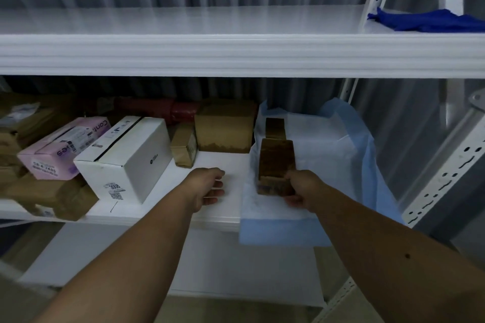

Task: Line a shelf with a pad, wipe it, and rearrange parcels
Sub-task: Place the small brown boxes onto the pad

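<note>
On crinkled blue-edged pad (328, 155), right hand (301, 189) grips rectangular cardboard parcel (275, 162); left hand (207, 186) loose.

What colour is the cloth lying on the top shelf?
Dark blue; the cloth shows at the upper right of the head view.

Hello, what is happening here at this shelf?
A person is arranging parcels on the middle shelf. The right hand grips a brown box standing on the blue-and-white pad that lines the shelf's right part; another small brown box stands behind it. The left hand hovers open over bare shelf. More parcels crowd the left side. A blue cloth lies on the shelf above.
</note>
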